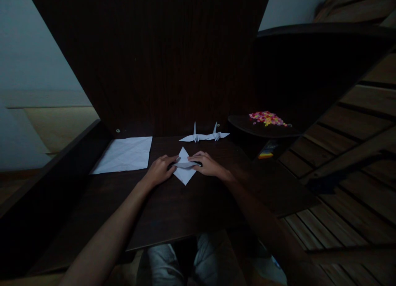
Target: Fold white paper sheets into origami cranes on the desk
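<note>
A white sheet of folded origami paper [185, 176] lies on the dark desk in front of me, diamond-shaped with one layer lifted across its middle. My left hand [161, 169] pinches the left side of that raised layer between thumb and fingers. On the opposite side, my right hand [208, 164] grips the right corner the same way. Just beyond the paper stand two white paper cranes, a left crane [195, 137] and a right crane [216, 135], side by side with their wings touching or overlapping.
A creased white sheet [126, 154] lies at the desk's left, by the raised side panel [46, 166]. Small colourful pieces [267, 118] are heaped on a rounded shelf [247, 126] at the right. Below it sits a yellow-edged object [266, 155]. A tall dark back panel [154, 63] rises behind.
</note>
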The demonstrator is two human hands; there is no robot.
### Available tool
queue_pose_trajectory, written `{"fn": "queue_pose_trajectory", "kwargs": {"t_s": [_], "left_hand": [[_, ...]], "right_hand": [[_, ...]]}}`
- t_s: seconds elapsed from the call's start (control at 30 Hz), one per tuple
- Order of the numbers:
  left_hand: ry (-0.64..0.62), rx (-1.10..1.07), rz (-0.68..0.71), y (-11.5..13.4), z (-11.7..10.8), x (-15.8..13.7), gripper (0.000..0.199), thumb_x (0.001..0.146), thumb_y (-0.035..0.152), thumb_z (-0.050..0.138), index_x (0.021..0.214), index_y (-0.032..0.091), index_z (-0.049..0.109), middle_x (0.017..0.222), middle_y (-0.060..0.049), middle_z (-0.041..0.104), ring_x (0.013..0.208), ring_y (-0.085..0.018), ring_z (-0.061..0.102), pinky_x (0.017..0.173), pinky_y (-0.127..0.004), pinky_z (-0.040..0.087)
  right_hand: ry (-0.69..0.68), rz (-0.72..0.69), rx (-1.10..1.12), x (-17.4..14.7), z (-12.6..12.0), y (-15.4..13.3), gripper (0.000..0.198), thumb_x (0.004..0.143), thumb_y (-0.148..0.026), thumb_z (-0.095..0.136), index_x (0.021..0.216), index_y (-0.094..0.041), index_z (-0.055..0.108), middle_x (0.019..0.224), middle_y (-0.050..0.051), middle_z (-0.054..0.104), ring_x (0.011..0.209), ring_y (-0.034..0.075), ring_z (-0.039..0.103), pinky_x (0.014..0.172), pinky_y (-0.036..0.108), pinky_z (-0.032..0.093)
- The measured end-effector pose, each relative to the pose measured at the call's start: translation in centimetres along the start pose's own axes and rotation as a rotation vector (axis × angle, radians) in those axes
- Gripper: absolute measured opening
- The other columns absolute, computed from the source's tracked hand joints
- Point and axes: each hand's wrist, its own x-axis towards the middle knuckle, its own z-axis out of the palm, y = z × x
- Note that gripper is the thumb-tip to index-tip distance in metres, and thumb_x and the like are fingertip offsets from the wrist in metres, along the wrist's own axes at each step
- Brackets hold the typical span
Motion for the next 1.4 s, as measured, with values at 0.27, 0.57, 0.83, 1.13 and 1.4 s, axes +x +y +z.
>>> {"fn": "queue_pose_trajectory", "kwargs": {"t_s": [0.27,0.57,0.83,1.13,1.4], "left_hand": [[0.094,0.004,-0.145,0.9,0.7,0.4,0.045,0.092,0.035,0.039,0.131,0.014,0.05,0.11,-0.013,0.064,0.097,-0.024,0.061,0.09,-0.037,0.048],[0.16,-0.025,-0.218,1.0,1.5,0.7,0.046,0.09,0.029,0.042,0.134,0.015,0.044,0.114,-0.013,0.063,0.102,-0.025,0.061,0.092,-0.038,0.047],[0.162,-0.068,-0.245,1.5,1.2,0.8,0.045,0.091,0.027,0.039,0.133,0.014,0.046,0.122,-0.015,0.061,0.108,-0.027,0.06,0.094,-0.04,0.046],[0.219,-0.077,-0.271,1.3,1.1,0.7,0.046,0.089,0.025,0.042,0.134,0.016,0.045,0.12,-0.012,0.063,0.107,-0.026,0.061,0.095,-0.039,0.046],[0.206,-0.091,-0.303,1.4,1.0,0.7,0.045,0.088,0.026,0.042,0.131,0.013,0.046,0.119,-0.015,0.063,0.105,-0.027,0.062,0.093,-0.039,0.047]], "right_hand": [[0.095,0.119,-0.089,0.7,1.0,-1.2,0.036,0.096,-0.035,0.039,0.112,-0.014,0.063,0.097,0.012,0.065,0.094,0.022,0.056,0.085,0.035,0.044],[0.168,0.199,-0.086,0.9,1.6,-1.8,0.044,0.097,-0.036,0.028,0.136,-0.02,0.042,0.116,0.011,0.062,0.104,0.024,0.055,0.095,0.04,0.041],[0.238,0.19,0.056,0.6,1.6,-2.2,0.053,0.094,-0.03,0.035,0.144,-0.017,0.025,0.135,0.013,0.051,0.117,0.023,0.053,0.1,0.039,0.041],[0.237,0.027,-0.018,0.4,1.2,-2.2,0.046,0.097,-0.025,0.03,0.142,-0.03,0.033,0.14,0.002,0.047,0.123,0.018,0.05,0.104,0.034,0.04],[0.154,0.003,-0.131,0.2,1.1,-2.7,0.04,0.096,-0.041,0.037,0.129,-0.025,0.054,0.121,0.007,0.057,0.107,0.02,0.057,0.095,0.033,0.045]]}}
